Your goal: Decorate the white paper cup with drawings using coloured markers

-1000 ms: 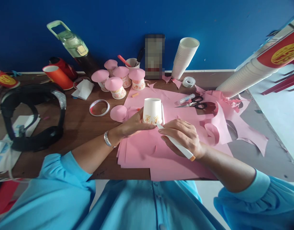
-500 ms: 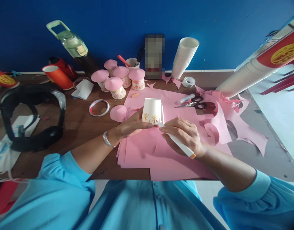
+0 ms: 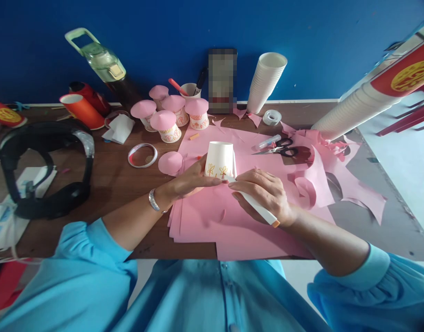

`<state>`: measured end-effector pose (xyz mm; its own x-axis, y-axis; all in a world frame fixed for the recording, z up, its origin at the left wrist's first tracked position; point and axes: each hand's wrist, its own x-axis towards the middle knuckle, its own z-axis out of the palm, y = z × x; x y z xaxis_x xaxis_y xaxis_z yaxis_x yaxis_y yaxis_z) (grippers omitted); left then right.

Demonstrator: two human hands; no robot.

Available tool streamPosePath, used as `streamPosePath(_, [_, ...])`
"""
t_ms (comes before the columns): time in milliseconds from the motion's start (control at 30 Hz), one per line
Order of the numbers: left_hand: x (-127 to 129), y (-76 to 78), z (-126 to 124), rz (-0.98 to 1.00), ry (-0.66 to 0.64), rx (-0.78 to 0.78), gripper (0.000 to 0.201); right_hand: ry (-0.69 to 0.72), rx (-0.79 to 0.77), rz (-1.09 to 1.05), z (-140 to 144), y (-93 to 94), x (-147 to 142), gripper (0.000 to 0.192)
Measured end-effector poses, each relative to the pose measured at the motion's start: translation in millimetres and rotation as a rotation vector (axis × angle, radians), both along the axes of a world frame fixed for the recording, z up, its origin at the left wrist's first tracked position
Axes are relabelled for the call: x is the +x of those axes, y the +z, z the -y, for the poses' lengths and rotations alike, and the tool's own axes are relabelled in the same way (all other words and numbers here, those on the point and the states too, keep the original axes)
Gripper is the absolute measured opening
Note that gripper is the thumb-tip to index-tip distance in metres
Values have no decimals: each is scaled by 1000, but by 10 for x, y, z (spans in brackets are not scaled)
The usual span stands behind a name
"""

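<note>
Fingers are closed on both sides: the left hand (image 3: 187, 181) cradles, the right hand (image 3: 262, 196) pinches. Beneath, the counter (image 3: 153, 244) carries layered pink sheets (image 3: 198, 221). Over these, the left hand holds a white paper cup (image 3: 219, 154) mouth-down; slimmer, a white marker (image 3: 257, 208) slants from the right hand, its tip by the small orange flowers (image 3: 211, 170), contact unclear. Should the cup twist, a stroke could skid; wet ink might smear if the left thumb brushed it.

The cup (image 3: 219, 154) is matt paper, the marker (image 3: 259, 207) smooth plastic.
</note>
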<state>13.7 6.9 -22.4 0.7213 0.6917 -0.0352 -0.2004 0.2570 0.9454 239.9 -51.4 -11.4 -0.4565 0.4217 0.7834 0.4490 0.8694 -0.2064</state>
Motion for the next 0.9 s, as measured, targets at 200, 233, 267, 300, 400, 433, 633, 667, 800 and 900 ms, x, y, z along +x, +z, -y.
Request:
streamPosePath(200, [-13,-31,-6,23,7,12,38,1,-2,-2,5,17,-9,26])
streamPosePath(233, [-16,-41,-8,22,8,10,38,1,1,-4,8,20,-10,26])
streamPosePath(267, [-19,-50,-10,19,6,9,38,0,4,-6,11,22,-12,26])
streamPosePath(300, [-21,-60,-12,18,4,9,38,0,5,-8,13,24,-12,25])
streamPosePath(400, [-20,-67,-15,21,10,8,40,-4,8,-16,17,30,-11,25])
streamPosePath(433, [-19,-61,-15,24,13,7,41,-7,12,-18,17,32,-10,25])
streamPosePath(633, [-16,-22,-6,8,-12,3,46,-13,27,-5,9,33,-10,23])
streamPosePath(667, [-20,-28,-7,1,-12,-3,48,-14,25,-1,7,30,-10,24])
streamPosePath(800, [-34,-71,-17,-13,-12,-7,52,-15,19,3,2,20,-8,26])
streamPosePath(900, [-34,-87,-22,0,-6,4,48,-17,3,1,2,21,-7,28])
